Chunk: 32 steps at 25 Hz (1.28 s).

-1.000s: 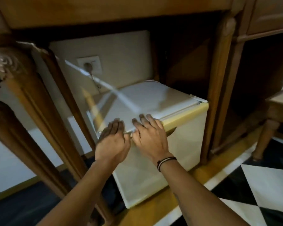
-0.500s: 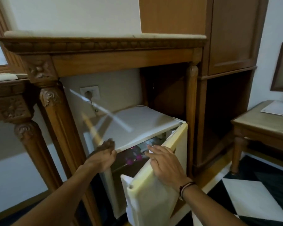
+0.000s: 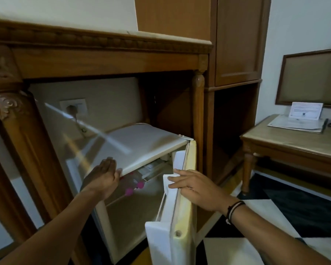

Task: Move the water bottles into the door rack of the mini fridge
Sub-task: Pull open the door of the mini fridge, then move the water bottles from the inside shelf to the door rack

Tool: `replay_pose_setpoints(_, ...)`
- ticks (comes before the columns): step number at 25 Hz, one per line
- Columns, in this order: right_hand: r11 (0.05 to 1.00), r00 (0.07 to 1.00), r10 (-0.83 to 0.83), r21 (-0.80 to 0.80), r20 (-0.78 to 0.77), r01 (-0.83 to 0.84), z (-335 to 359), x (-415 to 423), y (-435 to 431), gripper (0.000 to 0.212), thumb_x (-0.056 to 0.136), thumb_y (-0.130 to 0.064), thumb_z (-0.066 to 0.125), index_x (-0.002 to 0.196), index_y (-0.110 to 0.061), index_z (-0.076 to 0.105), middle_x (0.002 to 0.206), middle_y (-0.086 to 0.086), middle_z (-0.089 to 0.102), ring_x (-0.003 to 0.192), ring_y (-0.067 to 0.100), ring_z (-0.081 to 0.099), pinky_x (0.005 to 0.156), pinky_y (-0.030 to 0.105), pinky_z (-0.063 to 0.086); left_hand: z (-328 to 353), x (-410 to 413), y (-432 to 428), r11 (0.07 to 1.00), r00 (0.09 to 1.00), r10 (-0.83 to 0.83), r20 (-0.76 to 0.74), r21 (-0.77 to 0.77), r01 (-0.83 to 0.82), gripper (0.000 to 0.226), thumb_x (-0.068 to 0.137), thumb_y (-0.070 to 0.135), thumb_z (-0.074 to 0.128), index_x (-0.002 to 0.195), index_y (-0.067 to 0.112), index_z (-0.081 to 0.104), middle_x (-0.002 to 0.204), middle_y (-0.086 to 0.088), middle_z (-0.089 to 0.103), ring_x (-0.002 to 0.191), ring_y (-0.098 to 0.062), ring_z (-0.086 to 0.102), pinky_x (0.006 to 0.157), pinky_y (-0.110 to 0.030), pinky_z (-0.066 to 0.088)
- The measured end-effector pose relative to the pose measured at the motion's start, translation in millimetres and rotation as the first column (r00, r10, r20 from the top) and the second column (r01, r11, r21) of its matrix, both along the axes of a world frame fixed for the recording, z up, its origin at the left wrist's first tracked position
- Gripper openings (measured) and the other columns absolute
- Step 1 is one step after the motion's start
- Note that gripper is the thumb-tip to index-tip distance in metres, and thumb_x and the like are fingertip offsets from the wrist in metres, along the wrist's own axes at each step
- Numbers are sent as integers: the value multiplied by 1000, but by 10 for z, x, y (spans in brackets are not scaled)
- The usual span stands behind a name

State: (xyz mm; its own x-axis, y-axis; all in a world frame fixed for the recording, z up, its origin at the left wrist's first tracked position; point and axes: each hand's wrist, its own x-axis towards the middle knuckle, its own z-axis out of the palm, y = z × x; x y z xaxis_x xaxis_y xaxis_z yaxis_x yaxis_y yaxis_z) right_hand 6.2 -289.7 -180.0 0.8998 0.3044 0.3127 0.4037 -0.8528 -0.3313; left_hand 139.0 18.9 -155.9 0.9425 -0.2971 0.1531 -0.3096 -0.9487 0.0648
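Left hand point(image 3: 101, 178): flat, fingers together and extended, fingertips touching the front left corner of the mini fridge point(image 3: 141, 142) top; gripping nothing.
Water bottles point(image 3: 134, 183): just right of the left fingertips, inside the fridge; only pink caps and blurred clear bodies show.
Fridge door point(image 3: 180, 217): swung wider than half a second ago, its edge now facing the camera.
Right hand point(image 3: 197, 190): fingers spread, resting over the door's upper inner edge, not closed around it; a wristband sits behind.
Door rack: cannot tell its contents.
Card point(image 3: 306, 110): far right of the right fingers, standing on a side table point(image 3: 287, 138); its print is too small to read.
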Motion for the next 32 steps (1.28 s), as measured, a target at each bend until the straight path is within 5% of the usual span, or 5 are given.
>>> replay_pose_setpoints(11, 949, 932, -230, -275, -280, 152, 293, -439, -938, 49, 112, -23, 32, 159, -31, 34, 168, -19, 13, 155, -1, -5, 126, 28, -12, -121, 52, 12, 991, 975, -49, 217, 132, 20, 70, 114, 46, 10, 173, 10, 11, 182, -11, 7, 170, -24, 7, 137, -39, 7)
replay_pose_setpoints(19, 834, 894, -430, -435, -125, 340, 351, -454, -961, 47, 104, -34, 49, 150, -29, 51, 163, -9, 36, 153, 15, 29, 124, 37, 25, -136, -40, 16, 982, 949, -60, 308, 190, 1, 71, 114, 46, 11, 173, 6, 1, 182, -16, -1, 170, -27, 2, 138, -40, 5)
replay_pose_setpoints(24, 883, 917, -398, -284, -26, 375, -11, -402, -55, 31, 97, -35, 56, 122, -25, 70, 113, -1, 73, 100, 22, 69, 83, 34, 57, -203, -5, 18, 984, 940, -36, 340, 175, -25, 72, 114, 48, 10, 173, 7, 1, 182, -15, -1, 170, -27, 3, 138, -41, 5)
replay_pose_setpoints(28, 784, 821, -497, -551, -281, 286, -716, -460, -21, 18, 93, 0, 47, 78, -10, 46, 76, 5, 46, 69, 29, 55, 62, 35, 49, -297, 78, 55, 989, 911, -26, 412, 142, -36, 73, 112, 49, 8, 172, 6, 9, 181, -16, 7, 169, -28, 10, 136, -41, 8)
replay_pose_setpoints(32, 648, 717, -636, -702, -285, 296, -1307, -670, -504, 37, 93, 3, 45, 68, -18, 28, 72, 0, 31, 91, 29, 66, 71, 30, 46, -447, 131, 24, 990, 887, 15, 461, 118, -78, 75, 113, 49, 5, 171, 3, 6, 181, -18, 5, 169, -29, 11, 136, -41, 7)
